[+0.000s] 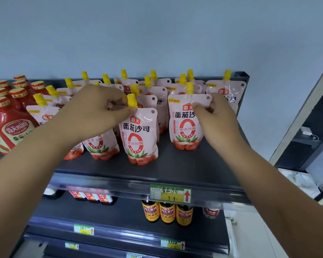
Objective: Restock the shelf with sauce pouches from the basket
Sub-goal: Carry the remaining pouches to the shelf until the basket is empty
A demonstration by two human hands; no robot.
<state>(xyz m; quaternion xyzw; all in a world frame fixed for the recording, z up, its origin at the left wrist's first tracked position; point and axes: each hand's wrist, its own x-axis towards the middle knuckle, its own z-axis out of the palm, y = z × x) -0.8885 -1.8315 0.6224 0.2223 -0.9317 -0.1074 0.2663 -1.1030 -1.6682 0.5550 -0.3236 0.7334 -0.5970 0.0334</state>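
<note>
Both hands pinching upright pouches on top shelf [175, 164]: left hand [97, 112] at front-centre pouch [138, 135] under spout, right hand [213, 118] on right pouch [185, 125] top edge, approx. simultaneously; basket not visible.

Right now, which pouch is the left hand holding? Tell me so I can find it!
Look at the top dark shelf, above the green price tag. The pouch stands closest to the front edge, in the middle. Only it has the left hand pinching just below its yellow cap.
</note>
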